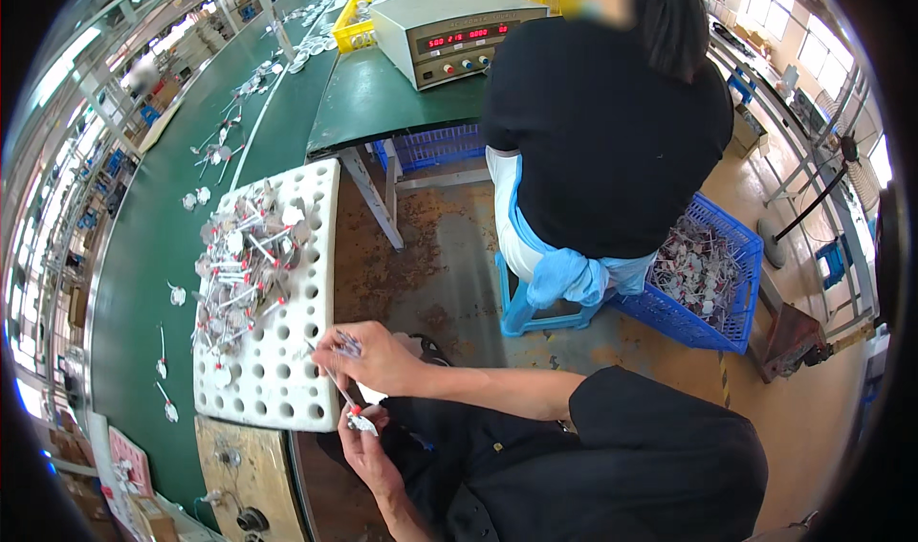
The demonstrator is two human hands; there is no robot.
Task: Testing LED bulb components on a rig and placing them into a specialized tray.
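Holding a thin rod-like part (337, 386) between both hands, the person works just off the near edge of the green surface (143, 255).

Head view: the right hand (368, 355) is closed in a pinch on the upper end of the rod, with what looks like a second small part tucked under its fingers. The left hand (361, 439), directly below the right, is curled shut around a small pale piece with a red tip (358, 418) at the rod's lower end. Just to the left of both hands lies a white perforated tray (287, 370), with a loose heap of similar parts (239, 265) at its far end. Beyond the right hand, another person in a black top (602, 131) sits facing away beside a blue basket (712, 298) of parts.

Judged step: joining or checking one part, held clear of the tray. The next move calls for a steady alignment of rod and tip piece; whether they are already seated together cannot be told.
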